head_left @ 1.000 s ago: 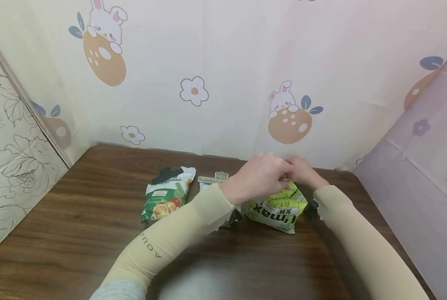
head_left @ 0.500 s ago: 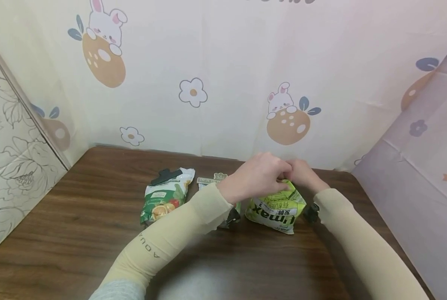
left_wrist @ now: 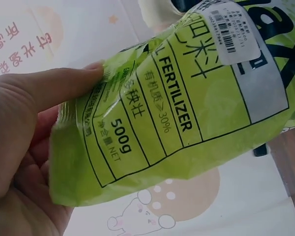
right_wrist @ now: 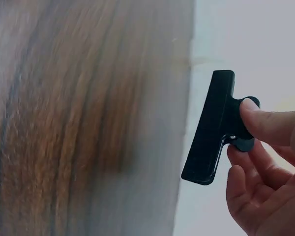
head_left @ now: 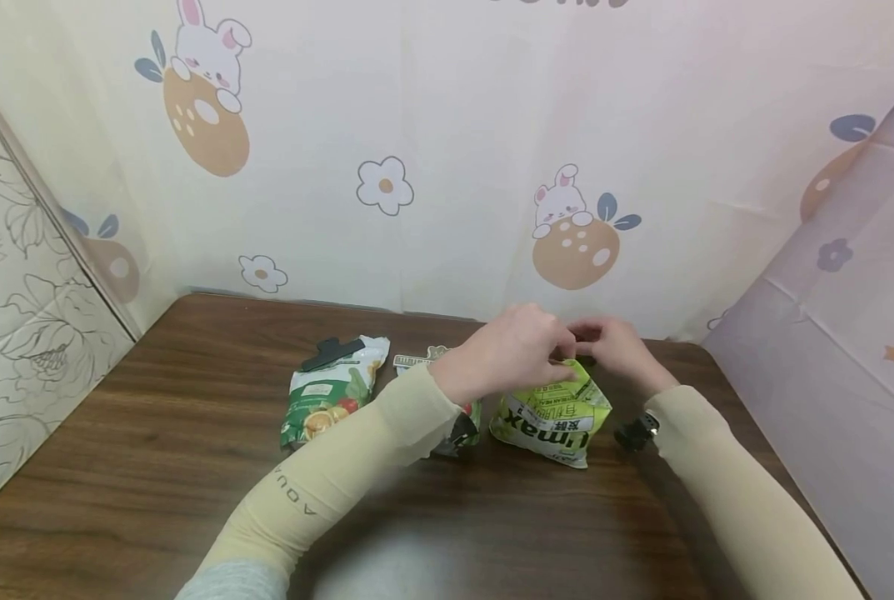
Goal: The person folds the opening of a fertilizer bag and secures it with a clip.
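Note:
My left hand pinches the gathered top of a lime-green fertilizer bag, which stands on the table. Close up in the left wrist view, the thumb lies on the bag's front near its top edge, with the other fingers behind. In my right hand, a black bag clip is held by its handles between thumb and fingers. That clip is hidden in the head view, where the right hand is just to the right of the bag's top.
A green and white bag with fruit pictures lies on the left, a black clip across its top. Beside it, another bag is partly covered by the left arm, a pale clip at its top. A printed curtain hangs behind the table.
My right hand has shifted slightly right, away from the left hand, and its wrist has turned outward. The left hand stays at the bag's top. The head view has tilted a little.

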Tool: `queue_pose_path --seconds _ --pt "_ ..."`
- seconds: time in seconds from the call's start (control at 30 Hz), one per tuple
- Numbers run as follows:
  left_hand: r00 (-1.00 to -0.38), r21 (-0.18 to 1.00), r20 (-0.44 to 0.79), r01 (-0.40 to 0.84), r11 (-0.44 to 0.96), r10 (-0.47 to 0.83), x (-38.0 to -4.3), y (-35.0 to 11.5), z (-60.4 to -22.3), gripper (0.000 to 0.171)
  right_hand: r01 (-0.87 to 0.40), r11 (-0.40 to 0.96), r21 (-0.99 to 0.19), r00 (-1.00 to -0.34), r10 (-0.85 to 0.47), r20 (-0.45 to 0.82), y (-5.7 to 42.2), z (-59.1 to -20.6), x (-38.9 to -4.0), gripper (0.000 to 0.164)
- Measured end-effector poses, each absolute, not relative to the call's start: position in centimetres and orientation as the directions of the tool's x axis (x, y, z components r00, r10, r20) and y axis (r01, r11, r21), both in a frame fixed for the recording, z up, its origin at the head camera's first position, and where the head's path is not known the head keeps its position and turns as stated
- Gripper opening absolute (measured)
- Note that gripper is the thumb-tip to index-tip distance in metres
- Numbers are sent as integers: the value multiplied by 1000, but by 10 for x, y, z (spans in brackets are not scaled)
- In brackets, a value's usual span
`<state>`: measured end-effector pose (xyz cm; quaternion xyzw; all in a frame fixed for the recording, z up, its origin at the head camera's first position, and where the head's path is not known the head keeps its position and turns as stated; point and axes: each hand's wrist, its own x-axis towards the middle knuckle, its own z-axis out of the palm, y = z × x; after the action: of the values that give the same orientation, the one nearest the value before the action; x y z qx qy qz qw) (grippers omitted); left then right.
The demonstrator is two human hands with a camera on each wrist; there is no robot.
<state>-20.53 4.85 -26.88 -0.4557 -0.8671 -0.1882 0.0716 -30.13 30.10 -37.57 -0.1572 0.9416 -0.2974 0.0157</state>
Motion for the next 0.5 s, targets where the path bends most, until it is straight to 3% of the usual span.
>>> queue_pose_path --seconds 0.17,0.5 --pt "-582 244 330 813 529 743 -205 48 -272 16 -219 720 -658 -969 -237 62 302 -362 -281 33" --pt "-602 227 337 798 558 724 -205 50 -273 14 -231 643 -730 -972 -186 143 321 -343 -248 38"
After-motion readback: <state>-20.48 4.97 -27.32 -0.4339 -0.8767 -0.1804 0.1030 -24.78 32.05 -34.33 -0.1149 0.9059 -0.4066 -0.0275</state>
